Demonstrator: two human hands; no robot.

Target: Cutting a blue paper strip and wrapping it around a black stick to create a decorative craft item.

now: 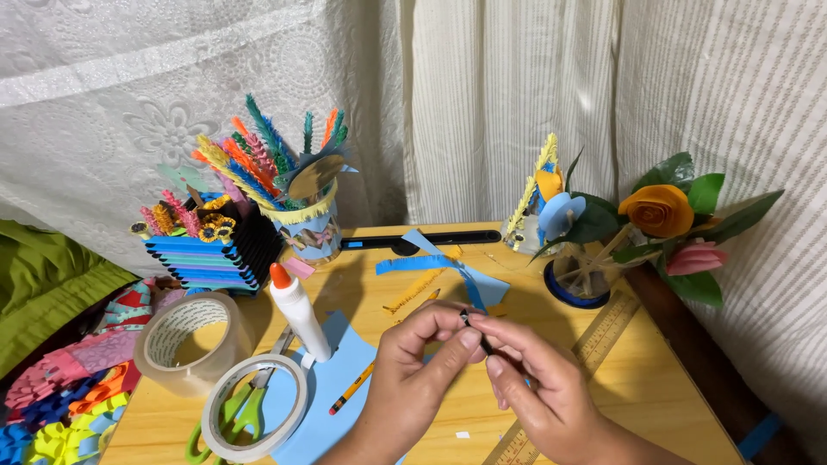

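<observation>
Both hands meet over the middle of the wooden counter, close to the person's body. The left hand and the right hand are nearly closed, and their fingertips pinch together a small dark tool, thin like a pin or a slotted stick. It is too small to say exactly what it is. I think it is held so high and so near because the work is fine and needs both thumbs.

A blue paper strip lies just behind the hands, beside a yellow fringed strip; they are within easy reach. A glue bottle with an orange cap stands upright on a blue sheet to the left, near two tape rolls, and green scissors lie under the nearer roll. A pencil rests on the sheet, and a ruler lies along the right side. Finished paper flowers stand in a jar at the back right, well apart from the work.
</observation>
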